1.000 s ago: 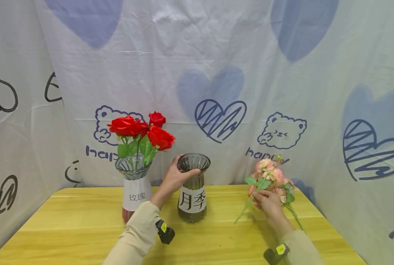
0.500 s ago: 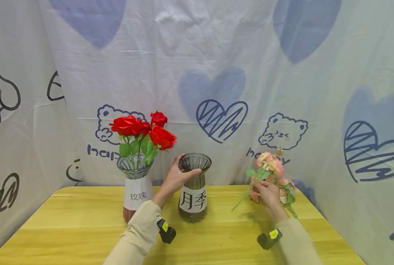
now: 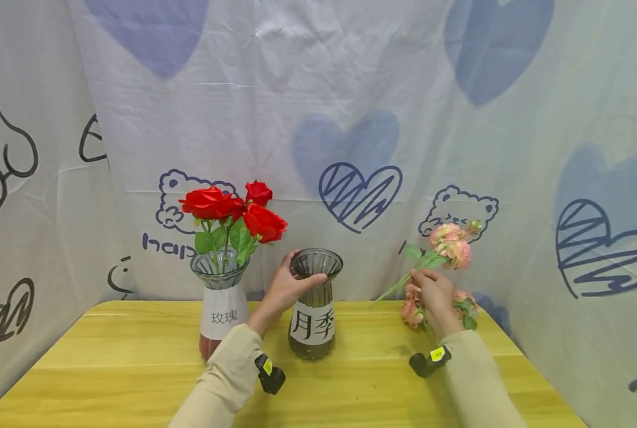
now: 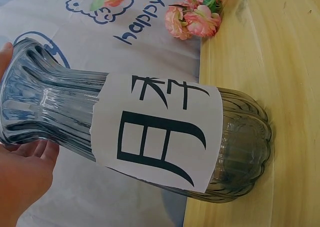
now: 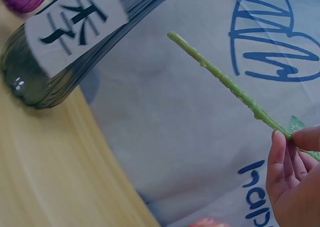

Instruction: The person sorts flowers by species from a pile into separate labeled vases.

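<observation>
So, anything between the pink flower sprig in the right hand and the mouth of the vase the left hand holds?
Nothing visible. Only backdrop and table show between the pink flower sprig and the vase. The left hand grips the neck, leaving the mouth uncovered; the red roses stand on the vase's other side.

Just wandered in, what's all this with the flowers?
A person is handling flowers at a wooden table. The left hand grips the upper part of a grey glass vase that stands upright. The right hand pinches the stem of a pink flower, raised off the table and apart from the vase. More pink flowers lie on the table, partly hidden by the right hand. On the person's left, red roses stand in another labelled vase.
</observation>
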### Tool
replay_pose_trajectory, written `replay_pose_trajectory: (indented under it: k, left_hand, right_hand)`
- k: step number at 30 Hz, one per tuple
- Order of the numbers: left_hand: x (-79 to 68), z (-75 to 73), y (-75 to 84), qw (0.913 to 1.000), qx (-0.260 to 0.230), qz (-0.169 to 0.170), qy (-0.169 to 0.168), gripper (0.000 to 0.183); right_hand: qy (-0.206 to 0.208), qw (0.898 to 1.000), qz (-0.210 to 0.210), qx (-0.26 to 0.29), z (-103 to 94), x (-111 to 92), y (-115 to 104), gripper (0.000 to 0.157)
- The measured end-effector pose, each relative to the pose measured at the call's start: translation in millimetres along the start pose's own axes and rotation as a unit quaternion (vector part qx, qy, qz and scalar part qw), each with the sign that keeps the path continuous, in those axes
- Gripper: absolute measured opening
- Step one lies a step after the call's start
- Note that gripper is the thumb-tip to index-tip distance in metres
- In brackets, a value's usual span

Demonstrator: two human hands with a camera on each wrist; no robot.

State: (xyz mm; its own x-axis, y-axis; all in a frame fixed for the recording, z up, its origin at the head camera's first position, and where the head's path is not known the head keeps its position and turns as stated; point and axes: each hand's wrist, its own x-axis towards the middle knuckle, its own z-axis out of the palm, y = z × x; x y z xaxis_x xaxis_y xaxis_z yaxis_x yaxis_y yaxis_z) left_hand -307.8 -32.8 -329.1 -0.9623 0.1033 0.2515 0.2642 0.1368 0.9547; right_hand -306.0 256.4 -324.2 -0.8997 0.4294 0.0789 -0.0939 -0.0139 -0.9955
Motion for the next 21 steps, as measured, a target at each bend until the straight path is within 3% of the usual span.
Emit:
replay_pose_trajectory:
  k: [7,21]
  left_hand:
    - [-1.1,-0.3,1.2,0.9999,-0.012,-0.008,-0.001,0.090]
    - [0.0,-0.3,-0.3,0.9998,-0.020,-0.009,-0.005,0.090]
  right_hand:
    - [-0.003,1.000,0.003,0.013,12.1,3.9,-21.1,0.038]
    - [0.025,0.997,-0.019,0.071,43.0,13.3,-53.4,0.031]
